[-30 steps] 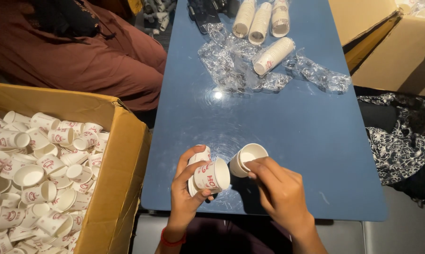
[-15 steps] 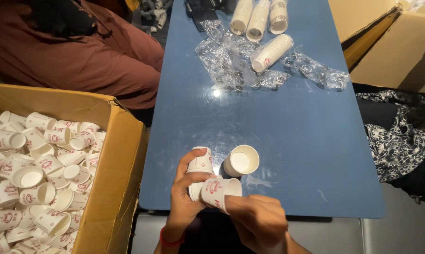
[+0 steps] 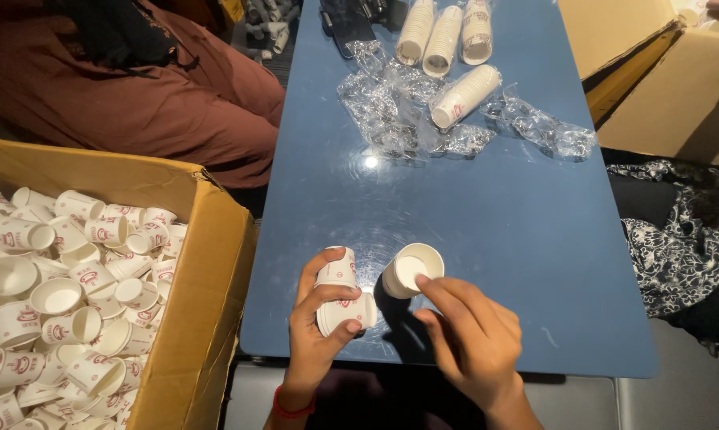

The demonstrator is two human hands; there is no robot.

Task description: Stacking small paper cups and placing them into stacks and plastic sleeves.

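Note:
My left hand [image 3: 315, 330] grips a short stack of small white paper cups [image 3: 341, 293] with red print, held sideways over the near edge of the blue table [image 3: 487, 215]. One single white cup [image 3: 410, 269] lies tilted on the table just right of that stack, its mouth facing up toward me. My right hand [image 3: 467, 334] is beside it, fingertips touching the cup's rim, fingers apart and not closed around it.
A large cardboard box [image 3: 208, 271] at my left holds several loose paper cups [image 3: 64, 295]. Stacked cup sleeves [image 3: 443, 32] and crumpled clear wrappers [image 3: 423, 119] lie at the table's far end. Another cardboard box [image 3: 678, 87] stands at right. A person in maroon clothing [image 3: 136, 87] sits at far left.
My right hand has come off the stack in my left hand and moved right to the single cup. The stack stays in my left hand.

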